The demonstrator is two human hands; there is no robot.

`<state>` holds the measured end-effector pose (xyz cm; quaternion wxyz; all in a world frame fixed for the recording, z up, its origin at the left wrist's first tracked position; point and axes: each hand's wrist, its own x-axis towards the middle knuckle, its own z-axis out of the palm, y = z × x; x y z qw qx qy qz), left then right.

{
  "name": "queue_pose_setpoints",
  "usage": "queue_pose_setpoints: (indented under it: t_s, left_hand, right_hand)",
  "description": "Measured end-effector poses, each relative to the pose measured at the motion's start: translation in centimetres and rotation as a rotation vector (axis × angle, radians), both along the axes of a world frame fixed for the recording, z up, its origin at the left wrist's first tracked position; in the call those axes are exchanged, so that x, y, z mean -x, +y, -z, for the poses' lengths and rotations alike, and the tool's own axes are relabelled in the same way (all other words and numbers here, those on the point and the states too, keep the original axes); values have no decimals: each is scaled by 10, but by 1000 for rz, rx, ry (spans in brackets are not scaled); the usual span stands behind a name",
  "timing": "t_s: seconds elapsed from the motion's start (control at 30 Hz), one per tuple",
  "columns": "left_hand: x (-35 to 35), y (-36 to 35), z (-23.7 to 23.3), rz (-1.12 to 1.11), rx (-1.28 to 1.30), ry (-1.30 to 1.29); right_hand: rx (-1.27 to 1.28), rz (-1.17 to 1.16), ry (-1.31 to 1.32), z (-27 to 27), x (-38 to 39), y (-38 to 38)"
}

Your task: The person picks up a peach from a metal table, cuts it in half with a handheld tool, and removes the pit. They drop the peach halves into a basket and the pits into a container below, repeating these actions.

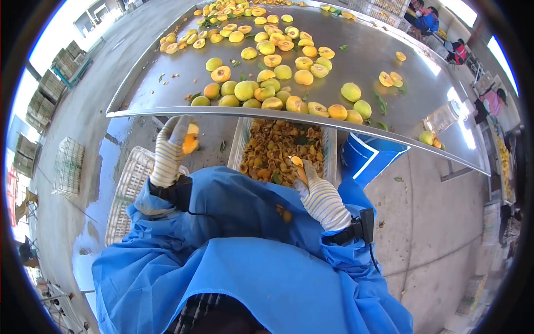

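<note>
My left hand [171,149], in a striped knit glove, is closed on a yellow peach half [191,139] just below the table's front edge. My right hand [321,199], gloved the same way, grips a small hand tool [301,173] with a tan handle. Something orange shows at the tool's tip; its exact shape is too small to tell. Under the table edge, between the hands, stands a light plastic crate [331,153] full of brown-orange peach pits and scraps [278,146]. Orange-brown bits [283,213] show against the blue apron [267,273].
Whole and halved yellow peaches [245,90] are spread over the metal table [183,89]. A clear plastic container [442,115] lies at its right. A white crate [130,186] stands left, a blue bag [364,156] right. Other people [427,22] sit at the far right.
</note>
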<state>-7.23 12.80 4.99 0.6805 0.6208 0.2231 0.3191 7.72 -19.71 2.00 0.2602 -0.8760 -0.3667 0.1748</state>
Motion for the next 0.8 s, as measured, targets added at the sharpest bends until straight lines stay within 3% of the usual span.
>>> queue_pose_setpoints:
  t_s: [0.07,0.1,0.13,0.2,0.3,0.4,0.43,0.53,0.6,0.63,0.67,0.73,0.8]
  left_hand:
    - [38,27,-6,-139,-218,310]
    - [60,58,12,-134,-390,505]
    - [68,51,-6,-162,-449,823]
    - [79,73,10,-243,-1432,782]
    - [30,51,-4,-50,-837,627]
    - [-62,0,-30,172,-1105,359]
    - [-95,-17,-36,236,-1209,255]
    - [-195,-61,-24,410,-1276,308]
    - [-245,-88,-15,489,-1413,466]
    - [-267,-101,-13,555,-1544,684]
    - [-288,-105,11,450,-1646,836]
    - [-288,-128,-23,644,-1445,1021]
    - [-289,-128,-22,623,-1367,917]
  right_hand:
    - [-16,13,-8,-2,-1,-3]
    - [-63,14,-13,0,-1,-4]
    - [-91,35,-26,1,0,-4]
    - [-146,74,-58,3,0,-3]
    - [-237,28,-148,8,-6,-3]
    - [-184,23,-245,26,-12,-3]
    - [-35,27,-104,5,-11,-1]
    - [36,-7,-119,21,-16,-3]
    - [41,-26,-161,31,-18,-4]
    - [49,-25,-153,32,-19,-4]
    - [58,-25,-146,32,-18,-3]
    - [172,72,-41,17,-18,0]
    - [137,161,93,14,-19,0]
